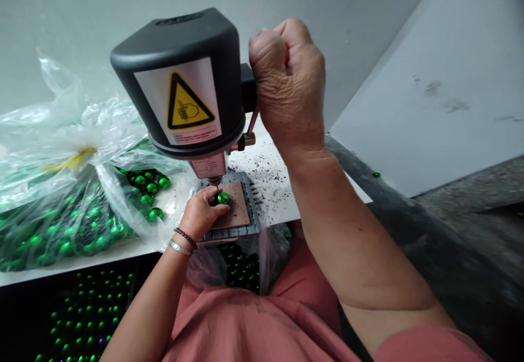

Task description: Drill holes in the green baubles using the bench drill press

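You have the left hand (200,209) at the drill press (180,83), near the front edge of the worktop (262,157). Its fingers are part-closed, thumb and forefinger pinching one shiny green ball (223,199). The ball sits over the wooden board (239,213) on the press base (255,224), directly below the drill bit (218,189). Whether the bit touches or has entered it cannot be told at this scale.

Your right hand (292,75) is raised at the side of the press head, fingers closed in a fist around a red knob (287,54), of which only a sliver shows.

Step in hand, as judged: holding the ball for drilling, feed control gripped. The next move would call for a steady ball, centred under the bit, and an even pull on the knob. A round, glossy shell could roll or skid, and your fingertips are close to the bit; keep them to the sides.

Dark shavings (268,182) lie on the worktop beside the base. Loose green balls (152,188) lie at the mouth of the plastic bag (88,201), towards the worktop's left end.
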`<state>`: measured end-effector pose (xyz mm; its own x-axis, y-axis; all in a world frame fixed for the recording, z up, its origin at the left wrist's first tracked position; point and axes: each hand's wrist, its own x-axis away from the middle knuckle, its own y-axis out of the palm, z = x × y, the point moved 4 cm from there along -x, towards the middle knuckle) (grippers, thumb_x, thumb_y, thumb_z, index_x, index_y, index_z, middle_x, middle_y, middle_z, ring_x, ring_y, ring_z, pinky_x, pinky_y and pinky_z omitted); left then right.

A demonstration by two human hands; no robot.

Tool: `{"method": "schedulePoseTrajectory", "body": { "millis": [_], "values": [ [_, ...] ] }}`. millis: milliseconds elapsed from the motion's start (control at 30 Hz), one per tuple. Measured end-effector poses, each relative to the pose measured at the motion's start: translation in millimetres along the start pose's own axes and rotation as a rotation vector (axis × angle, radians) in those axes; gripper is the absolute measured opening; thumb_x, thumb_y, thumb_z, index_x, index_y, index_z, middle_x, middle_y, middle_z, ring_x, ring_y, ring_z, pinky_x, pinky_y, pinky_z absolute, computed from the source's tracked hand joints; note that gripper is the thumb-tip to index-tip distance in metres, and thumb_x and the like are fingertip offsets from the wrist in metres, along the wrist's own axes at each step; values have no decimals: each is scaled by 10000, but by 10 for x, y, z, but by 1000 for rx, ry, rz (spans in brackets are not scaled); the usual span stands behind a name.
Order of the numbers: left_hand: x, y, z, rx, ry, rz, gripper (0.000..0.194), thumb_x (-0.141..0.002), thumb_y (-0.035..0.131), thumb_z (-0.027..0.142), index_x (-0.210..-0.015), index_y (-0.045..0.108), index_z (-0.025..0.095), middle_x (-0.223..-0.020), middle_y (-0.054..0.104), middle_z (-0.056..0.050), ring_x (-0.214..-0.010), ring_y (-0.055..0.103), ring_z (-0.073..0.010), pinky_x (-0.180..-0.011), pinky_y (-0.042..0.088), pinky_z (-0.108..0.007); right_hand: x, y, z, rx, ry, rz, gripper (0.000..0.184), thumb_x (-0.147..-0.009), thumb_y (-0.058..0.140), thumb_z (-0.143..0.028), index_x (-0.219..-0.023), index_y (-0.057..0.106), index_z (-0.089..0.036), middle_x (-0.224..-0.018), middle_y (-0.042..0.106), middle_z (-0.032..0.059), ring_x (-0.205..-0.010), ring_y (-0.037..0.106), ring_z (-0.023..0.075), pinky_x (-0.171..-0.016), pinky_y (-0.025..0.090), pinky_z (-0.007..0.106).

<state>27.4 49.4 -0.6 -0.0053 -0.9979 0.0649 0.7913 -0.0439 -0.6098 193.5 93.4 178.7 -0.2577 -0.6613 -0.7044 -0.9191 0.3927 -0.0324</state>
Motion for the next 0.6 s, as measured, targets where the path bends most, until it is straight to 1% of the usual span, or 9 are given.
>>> {"method": "schedulePoseTrajectory", "body": {
  "millis": [133, 233, 300, 400, 500, 600],
  "values": [
    [-8, 11, -47, 70, 20, 13, 355, -575, 709, 237, -929, 692, 217, -956, 670, -35, -942, 573, -216, -930, 387, -349, -10, -17, -26, 35, 7, -19, 312, -785, 425, -432, -639, 311, -181, -576, 309, -59, -569, 272, 44, -570, 289, 203],
    [-7, 26, -86, 94, 37, 21, 308, -576, 709, 239, -883, 699, 219, -966, 673, -38, -963, 571, -222, -940, 382, -355, 59, -87, -108, 116, -37, -42, 288, -778, 443, -401, -636, 322, -182, -569, 302, -57, -556, 280, 43, -550, 281, 204],
    [-6, 36, -105, 83, 58, 27, 310, -582, 704, 240, -892, 699, 219, -957, 675, -40, -957, 574, -222, -940, 381, -362, 188, -171, -181, 198, -104, -37, 250, -784, 439, -371, -646, 338, -188, -574, 308, -55, -541, 282, 43, -542, 282, 205],
    [-3, 42, -119, 65, 91, 45, 339, -589, 701, 239, -928, 695, 224, -958, 675, -43, -941, 580, -220, -935, 382, -361, 481, -312, -251, 341, -213, -21, 143, -777, 457, -298, -688, 393, -207, -586, 352, -56, -511, 297, 47, -534, 307, 218],
    [2, 46, -123, 43, 110, 49, 355, -604, 693, 244, -959, 689, 231, -961, 671, -42, -929, 583, -215, -920, 390, -352, 766, -389, -234, 434, -285, -53, 67, -770, 457, -221, -720, 414, -219, -558, 373, -57, -470, 320, 53, -495, 315, 228],
    [7, 55, -119, -7, 123, 37, 354, -629, 675, 257, -981, 678, 223, -958, 670, -45, -929, 582, -212, -915, 393, -350, 927, -405, -189, 453, -334, -50, 49, -766, 450, -191, -747, 417, -221, -563, 411, -53, -449, 321, 54, -465, 308, 235]
  ]
}}
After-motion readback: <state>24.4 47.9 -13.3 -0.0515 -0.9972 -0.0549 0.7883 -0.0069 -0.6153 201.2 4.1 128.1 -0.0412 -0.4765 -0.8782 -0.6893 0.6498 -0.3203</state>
